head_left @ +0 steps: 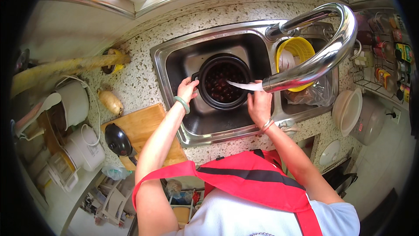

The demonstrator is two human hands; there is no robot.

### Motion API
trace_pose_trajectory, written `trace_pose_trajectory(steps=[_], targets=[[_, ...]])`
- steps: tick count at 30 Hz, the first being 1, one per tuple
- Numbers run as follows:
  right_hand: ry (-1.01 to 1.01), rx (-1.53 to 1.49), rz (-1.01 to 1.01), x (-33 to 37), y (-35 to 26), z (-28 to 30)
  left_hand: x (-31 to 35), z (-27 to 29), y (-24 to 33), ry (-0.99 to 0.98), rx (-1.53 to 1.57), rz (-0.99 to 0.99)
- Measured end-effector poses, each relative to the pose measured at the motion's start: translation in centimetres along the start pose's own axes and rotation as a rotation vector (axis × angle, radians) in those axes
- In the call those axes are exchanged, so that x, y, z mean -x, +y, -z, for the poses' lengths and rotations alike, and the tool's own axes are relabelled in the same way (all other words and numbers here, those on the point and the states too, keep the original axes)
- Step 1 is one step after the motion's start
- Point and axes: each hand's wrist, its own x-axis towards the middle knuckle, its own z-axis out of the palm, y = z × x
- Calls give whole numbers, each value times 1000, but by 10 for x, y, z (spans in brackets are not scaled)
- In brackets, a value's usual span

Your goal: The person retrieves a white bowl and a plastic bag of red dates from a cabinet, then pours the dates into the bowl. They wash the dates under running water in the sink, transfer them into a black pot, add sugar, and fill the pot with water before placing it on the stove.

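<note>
- The work in hand is apparently being a rinse: water (245,86) is running from the tap (347,31) onto dark round fruit (220,92).
- The pot (224,58) holding the fruit is sitting inside the sink's (209,124) larger basin.
- The left hand's (187,92) grip is closing around the pot's left handle.
- The right hand (259,107) is resting by the pot's right side, below the spout; whether its grip is clamping anything, I cannot tell.
- The next move is probably calling for steadying the pot while stirring the fruit.
- A yellow basket (305,46) is standing in the smaller basin.
- On the speckled counter (144,59), a wooden board (148,127) is lying left of the sink.
</note>
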Motion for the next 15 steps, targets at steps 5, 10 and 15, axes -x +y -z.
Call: trace_pose_trajectory(steps=[5, 10, 15], targets=[[-305, -463, -90, -13, -17, -59, 23, -1, -2, 104, -41, -135], [-301, -66, -389, -51, -5, -160, 60, -10, -8, -21, 46, -120], [-454, -148, -432, -48, -46, -164, 78, -6, -17, -84, 82, -110]])
